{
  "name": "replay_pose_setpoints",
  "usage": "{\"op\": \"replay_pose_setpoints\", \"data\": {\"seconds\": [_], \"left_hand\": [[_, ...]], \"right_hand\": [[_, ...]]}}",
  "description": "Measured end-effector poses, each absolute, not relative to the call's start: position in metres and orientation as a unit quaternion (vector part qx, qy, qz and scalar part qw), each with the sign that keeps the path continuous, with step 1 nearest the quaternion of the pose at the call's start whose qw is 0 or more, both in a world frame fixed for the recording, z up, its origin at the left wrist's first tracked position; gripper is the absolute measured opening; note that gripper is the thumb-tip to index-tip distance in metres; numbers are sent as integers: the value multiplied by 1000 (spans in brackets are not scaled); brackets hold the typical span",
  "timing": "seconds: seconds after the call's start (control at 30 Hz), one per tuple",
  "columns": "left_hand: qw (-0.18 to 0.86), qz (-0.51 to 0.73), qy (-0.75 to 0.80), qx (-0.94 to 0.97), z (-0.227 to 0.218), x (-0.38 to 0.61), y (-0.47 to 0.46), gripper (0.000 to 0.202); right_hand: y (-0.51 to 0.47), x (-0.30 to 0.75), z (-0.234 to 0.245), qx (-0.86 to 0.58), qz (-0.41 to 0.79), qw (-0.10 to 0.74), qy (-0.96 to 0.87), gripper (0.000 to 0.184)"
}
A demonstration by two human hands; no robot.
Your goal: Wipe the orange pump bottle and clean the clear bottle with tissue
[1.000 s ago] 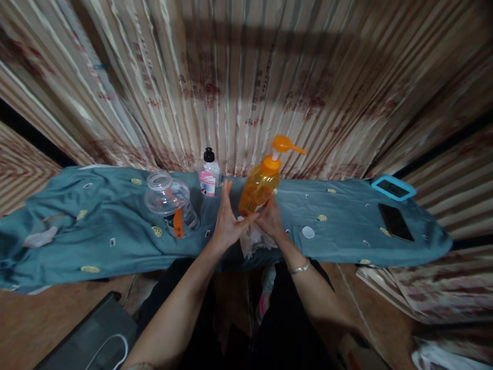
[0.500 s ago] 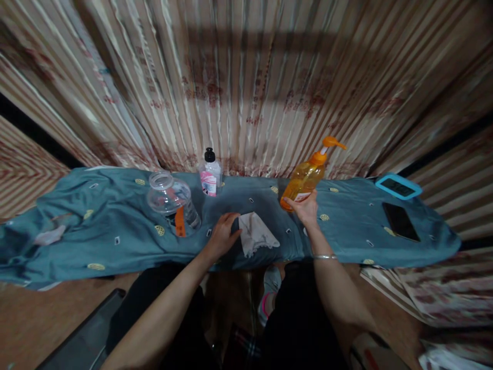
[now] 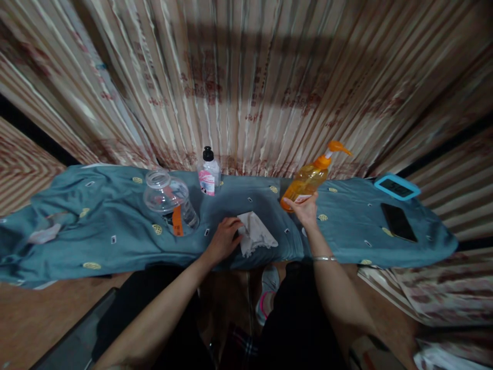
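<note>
Left hand (image 3: 223, 239), just right of the clear jar (image 3: 166, 198), curls its fingers onto the near-left edge of the white cloth (image 3: 257, 234), pinning it flat, while right hand (image 3: 306, 211) grips the base of the orange pump bottle (image 3: 311, 177), propping its rightward lean.

Cloth (image 3: 256, 234) between jar (image 3: 167, 198) and pump bottle (image 3: 308, 180)

Bare cloth (image 3: 265, 203) between small bottle (image 3: 208, 171) and pump bottle (image 3: 308, 178)
</note>
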State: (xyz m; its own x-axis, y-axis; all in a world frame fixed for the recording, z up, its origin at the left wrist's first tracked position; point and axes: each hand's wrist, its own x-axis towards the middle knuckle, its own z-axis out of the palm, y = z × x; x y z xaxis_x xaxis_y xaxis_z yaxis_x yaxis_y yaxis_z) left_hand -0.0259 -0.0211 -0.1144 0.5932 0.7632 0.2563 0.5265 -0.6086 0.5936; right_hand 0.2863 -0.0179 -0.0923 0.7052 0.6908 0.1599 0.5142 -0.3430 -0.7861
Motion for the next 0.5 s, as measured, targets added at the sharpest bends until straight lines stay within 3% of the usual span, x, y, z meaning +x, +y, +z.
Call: {"op": "replay_pose_setpoints", "data": {"seconds": [0.23, 0.5], "left_hand": [[250, 216, 351, 876, -111, -11, -23, 33], [244, 227, 345, 877, -117, -7, -18, 20]], "right_hand": [[-33, 283, -98, -829, 85, 390, -391, 79], [-74, 278, -88, -820, 54, 289, -490, 33]]}}
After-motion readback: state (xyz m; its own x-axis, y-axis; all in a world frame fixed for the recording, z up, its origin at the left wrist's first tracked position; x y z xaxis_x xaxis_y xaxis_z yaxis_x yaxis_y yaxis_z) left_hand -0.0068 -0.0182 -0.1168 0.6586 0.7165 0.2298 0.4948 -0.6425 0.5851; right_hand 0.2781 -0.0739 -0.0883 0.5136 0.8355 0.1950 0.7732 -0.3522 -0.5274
